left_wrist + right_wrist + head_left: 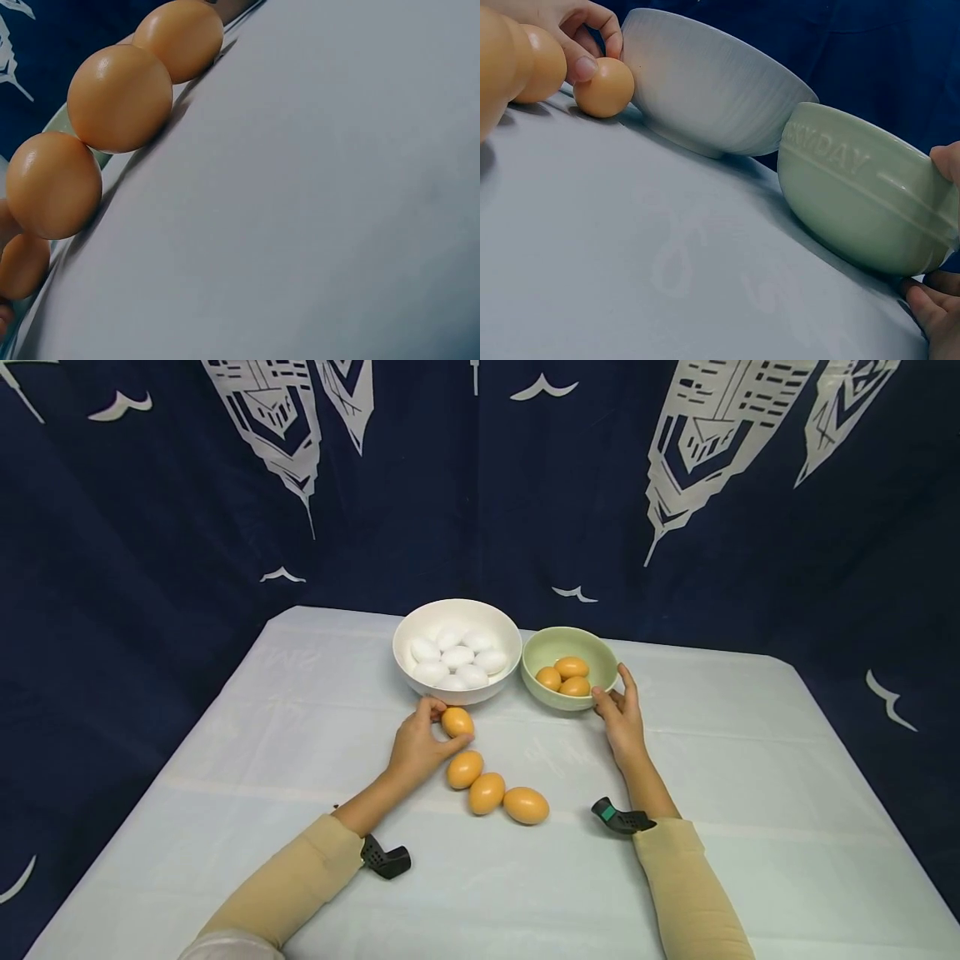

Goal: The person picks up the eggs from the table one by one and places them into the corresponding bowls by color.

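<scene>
My left hand (423, 745) pinches a brown egg (457, 722) between thumb and fingers, just in front of the white bowl (455, 696). In the right wrist view that egg (604, 88) sits low at the tabletop beside the bowl. Several white eggs (457, 657) lie inside the white bowl. My right hand (622, 718) grips the green bowl (558, 700) at its right side, with a finger at the rim and others down by the base. Three brown eggs (573, 667) rest in the green bowl. Three more brown eggs (487, 793) lie in a slanting row on the table.
The two bowls stand side by side near the back of the white-covered table (750, 760). Behind it hangs a dark blue cloth (480, 510) with white prints. Each wrist carries a black camera mount (386, 858).
</scene>
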The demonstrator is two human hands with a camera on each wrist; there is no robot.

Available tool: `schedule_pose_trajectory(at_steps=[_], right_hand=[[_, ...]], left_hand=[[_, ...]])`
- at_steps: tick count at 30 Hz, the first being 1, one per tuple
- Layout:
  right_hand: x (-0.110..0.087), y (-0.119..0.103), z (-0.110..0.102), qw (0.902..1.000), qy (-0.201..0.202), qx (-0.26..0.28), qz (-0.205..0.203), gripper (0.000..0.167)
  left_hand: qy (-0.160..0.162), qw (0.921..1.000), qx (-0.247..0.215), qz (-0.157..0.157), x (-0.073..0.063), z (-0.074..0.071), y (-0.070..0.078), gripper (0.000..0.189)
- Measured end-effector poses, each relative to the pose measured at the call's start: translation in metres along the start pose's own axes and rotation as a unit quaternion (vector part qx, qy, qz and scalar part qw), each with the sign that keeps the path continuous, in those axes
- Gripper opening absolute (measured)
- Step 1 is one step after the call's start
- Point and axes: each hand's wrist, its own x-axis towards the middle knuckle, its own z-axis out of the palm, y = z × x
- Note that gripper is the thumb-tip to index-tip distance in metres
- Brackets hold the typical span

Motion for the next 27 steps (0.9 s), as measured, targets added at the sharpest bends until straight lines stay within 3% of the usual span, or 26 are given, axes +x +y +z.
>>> schedule_pose_trajectory(at_steps=[5,14,21,27], right_hand=[[-0.002,-0.003,0.0,1.0,-0.002,0.004,0.006,0.071],[-0.017,-0.028,0.003,0.9999,-0.012,0.005,0.004,0.071],[-0.005,-0.008,-0.003,1.0,-0.008,0.002,0.002,0.072],[-0.006,-0.002,-0.002,0.9994,-0.003,0.004,-0.036,0.074]], left_hand=[[0.002,0.9999,0.008,0.008,0.001,0.004,-0.003,0.06],[0.011,0.9995,0.016,0.026,0.001,0.006,-0.004,0.058],[0.009,0.9993,0.014,0.034,0.001,0.004,-0.003,0.053],[0.003,0.9995,-0.006,0.03,-0.002,-0.003,0.002,0.052]])
